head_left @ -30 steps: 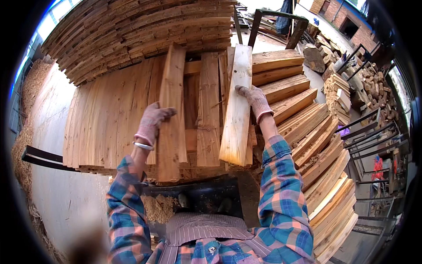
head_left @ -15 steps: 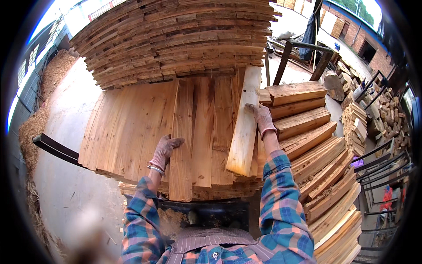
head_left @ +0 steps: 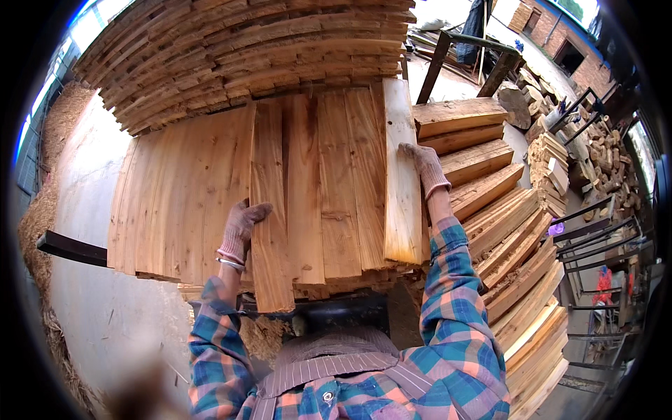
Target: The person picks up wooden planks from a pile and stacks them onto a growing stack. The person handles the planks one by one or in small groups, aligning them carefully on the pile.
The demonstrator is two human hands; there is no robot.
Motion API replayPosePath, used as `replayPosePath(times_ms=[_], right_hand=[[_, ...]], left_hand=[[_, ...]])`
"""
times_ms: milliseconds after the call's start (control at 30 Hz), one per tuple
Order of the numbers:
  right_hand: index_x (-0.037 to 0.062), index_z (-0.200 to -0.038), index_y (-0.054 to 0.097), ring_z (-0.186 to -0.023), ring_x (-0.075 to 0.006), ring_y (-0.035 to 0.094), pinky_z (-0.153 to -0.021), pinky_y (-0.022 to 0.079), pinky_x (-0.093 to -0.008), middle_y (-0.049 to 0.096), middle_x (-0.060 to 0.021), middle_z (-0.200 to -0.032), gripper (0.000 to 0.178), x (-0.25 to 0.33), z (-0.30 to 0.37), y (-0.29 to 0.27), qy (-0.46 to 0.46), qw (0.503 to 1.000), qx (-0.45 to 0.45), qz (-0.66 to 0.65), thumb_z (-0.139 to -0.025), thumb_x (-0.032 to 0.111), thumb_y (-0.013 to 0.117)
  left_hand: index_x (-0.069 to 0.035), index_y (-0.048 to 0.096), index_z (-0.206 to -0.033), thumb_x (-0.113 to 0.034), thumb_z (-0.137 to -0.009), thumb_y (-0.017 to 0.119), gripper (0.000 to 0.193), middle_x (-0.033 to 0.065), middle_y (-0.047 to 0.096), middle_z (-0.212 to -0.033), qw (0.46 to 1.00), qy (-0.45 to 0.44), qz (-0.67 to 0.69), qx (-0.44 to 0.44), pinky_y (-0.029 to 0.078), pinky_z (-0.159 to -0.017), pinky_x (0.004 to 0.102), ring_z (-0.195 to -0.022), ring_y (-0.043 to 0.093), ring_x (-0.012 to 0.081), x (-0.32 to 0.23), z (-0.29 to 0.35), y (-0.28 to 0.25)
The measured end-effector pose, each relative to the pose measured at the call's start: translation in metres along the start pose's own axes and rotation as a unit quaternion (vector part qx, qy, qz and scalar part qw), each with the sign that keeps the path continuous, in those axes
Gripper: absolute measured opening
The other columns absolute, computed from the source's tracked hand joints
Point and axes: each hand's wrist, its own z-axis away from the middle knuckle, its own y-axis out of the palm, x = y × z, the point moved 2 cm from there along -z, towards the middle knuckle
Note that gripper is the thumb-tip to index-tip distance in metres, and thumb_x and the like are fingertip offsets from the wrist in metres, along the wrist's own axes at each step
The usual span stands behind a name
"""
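Observation:
My left hand (head_left: pixel 240 225), in a pinkish knit glove, grips the left edge of a reddish-brown wooden board (head_left: pixel 269 217), its thumb on top. This board lies over its neighbours, its near end jutting toward me. At the right end of the row, my gloved right hand (head_left: pixel 425 168) is closed on the right edge of a paler board (head_left: pixel 402 189) with a yellowish near end. Between the two held boards several brown boards (head_left: pixel 339 189) lie side by side. Left of my left hand, more flat boards (head_left: pixel 178 196) sit close together. The fingers under both boards' edges are hidden.
A tall stack of boards (head_left: pixel 245 56) rises behind the row. Thick timber pieces (head_left: pixel 483 161) fan along my right side. Dark metal bars (head_left: pixel 73 248) stick out at the left, and a metal frame (head_left: pixel 437 63) stands far right. Logs (head_left: pixel 602 161) are heaped beyond.
The pale board has turned from slanting to nearly straight, its near end swinging right with my right hand. More of the brown board beside it shows. My left hand keeps its place on its board.

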Motion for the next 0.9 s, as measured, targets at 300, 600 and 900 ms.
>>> replayPosePath(times_ms=[300,600,900], right_hand=[[0.0073,-0.148,0.028,-0.105,-0.0384,0.062,-0.085,0.051,-0.0439,0.062,-0.0301,-0.112,0.095,0.094,0.026,0.04,-0.04,0.827,-0.117,0.549,-0.078,0.057,0.068],[-0.0014,-0.148,0.023,-0.106,-0.033,0.062,-0.093,0.05,-0.0359,0.057,-0.0258,-0.124,0.108,0.093,0.06,0.013,0.025,0.851,-0.067,0.52,-0.064,0.037,0.078],[-0.0063,-0.117,0.051,-0.078,-0.0248,0.068,-0.066,0.062,-0.0306,0.064,-0.0181,-0.095,0.083,0.06,0.272,-0.027,-0.05,0.978,0.024,-0.2,-0.07,0.056,0.076]], left_hand=[[0.007,0.059,-0.098,-0.011,-0.086,0.068,0.023,0.0144,0.071,-0.09,0.986,0.102,-0.114,0.069,0.057,-0.069,0.026,-0.08,0.07,0.0184,0.004,-0.017,-0.008],[-0.007,0.041,-0.14,-0.031,-0.077,0.078,0.076,0.0182,0.067,-0.112,0.835,0.147,-0.517,-0.116,0.057,-0.077,0.0357,-0.094,0.068,0.023,-0.025,0.008,0.05],[-0.018,0.04,-0.136,-0.058,-0.072,0.072,0.081,0.0159,0.055,-0.123,0.591,0.084,-0.755,-0.272,0.053,-0.079,0.0446,-0.107,0.059,0.0293,-0.027,0.006,0.089]])
